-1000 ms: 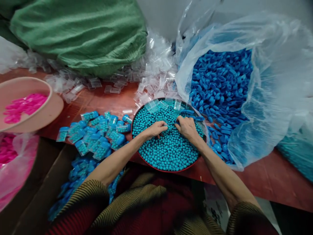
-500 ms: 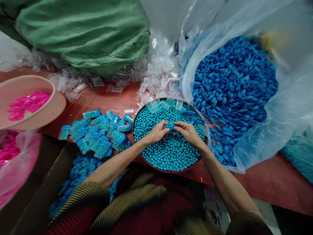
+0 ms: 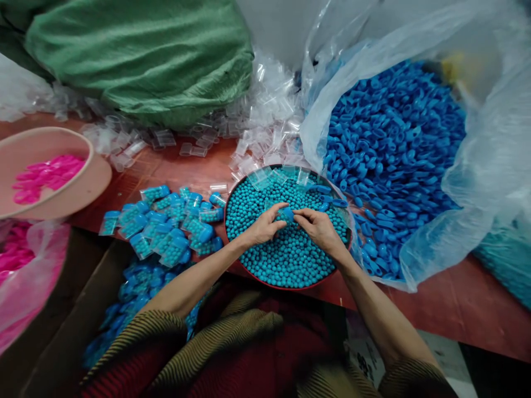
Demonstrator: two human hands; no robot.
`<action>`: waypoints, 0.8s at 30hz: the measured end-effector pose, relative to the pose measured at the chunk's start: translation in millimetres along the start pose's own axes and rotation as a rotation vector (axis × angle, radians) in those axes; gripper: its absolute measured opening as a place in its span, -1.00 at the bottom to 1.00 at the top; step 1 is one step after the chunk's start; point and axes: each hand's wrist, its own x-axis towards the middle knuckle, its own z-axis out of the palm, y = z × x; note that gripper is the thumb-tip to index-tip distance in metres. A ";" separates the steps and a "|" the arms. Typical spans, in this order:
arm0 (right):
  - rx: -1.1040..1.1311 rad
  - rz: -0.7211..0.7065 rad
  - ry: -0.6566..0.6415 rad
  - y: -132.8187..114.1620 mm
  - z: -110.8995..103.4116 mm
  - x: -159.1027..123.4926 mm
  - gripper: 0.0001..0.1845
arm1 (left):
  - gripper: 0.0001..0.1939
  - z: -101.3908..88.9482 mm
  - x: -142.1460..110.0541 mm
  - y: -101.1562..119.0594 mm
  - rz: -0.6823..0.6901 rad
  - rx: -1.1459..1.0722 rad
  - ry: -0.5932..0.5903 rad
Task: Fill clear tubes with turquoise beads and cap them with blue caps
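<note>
Over a round red-rimmed tray [image 3: 286, 288] full of turquoise beads [image 3: 290, 260], my two hands meet. My left hand [image 3: 267, 226] is closed on a small clear bead container [image 3: 285, 214], blue and turquoise between the fingers. From the other side my right hand [image 3: 318, 228] pinches at the container's right end; its fingertips hide exactly what they grip. Some blue caps [image 3: 326, 196] and clear empty sleeves [image 3: 261, 178] lie on the beads at the tray's far edge. Left of the tray is a pile of filled containers with blue caps [image 3: 160, 226].
An open clear plastic bag [image 3: 315, 132] spills blue caps [image 3: 390, 138] at the right. Clear sleeves [image 3: 269, 132] heap behind the tray, beside a green sack [image 3: 145, 61]. A pink basin [image 3: 91, 177] holds pink caps [image 3: 50, 177]. More filled containers [image 3: 136, 293] lie below the red tabletop [image 3: 468, 309].
The blue piece between my hands has turned and shifted slightly left, showing more of its beaded body. My right fingers have straightened a little; my left hand stays almost in place.
</note>
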 end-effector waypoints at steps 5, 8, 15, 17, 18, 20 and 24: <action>0.047 0.026 0.060 4.2 7.5 -4.0 -0.71 | -0.38 -0.9 -3.8 3.3 -0.042 -0.025 -0.040; 0.074 0.020 0.064 4.6 6.8 -5.1 -0.71 | -0.37 -1.3 -4.8 4.9 -0.048 -0.032 -0.052; 0.045 -0.064 -0.036 4.1 -3.6 -4.7 -0.74 | -0.44 0.5 -6.9 2.8 0.014 -0.066 -0.040; -0.009 -0.117 -0.051 4.1 -2.5 -5.9 -0.76 | -0.53 3.7 -7.9 -0.2 0.031 -0.044 -0.009; -0.039 -0.150 -0.063 3.9 -1.3 -6.6 -0.77 | -0.57 5.6 -8.3 -1.2 0.035 -0.026 0.017; -0.110 -0.223 -0.073 3.4 0.8 -7.8 -0.77 | -0.66 9.8 -9.0 -1.5 0.060 0.035 0.087; -0.106 -0.261 -0.076 2.1 -3.5 -7.2 -0.78 | -0.72 12.3 -8.7 0.7 0.092 0.066 0.168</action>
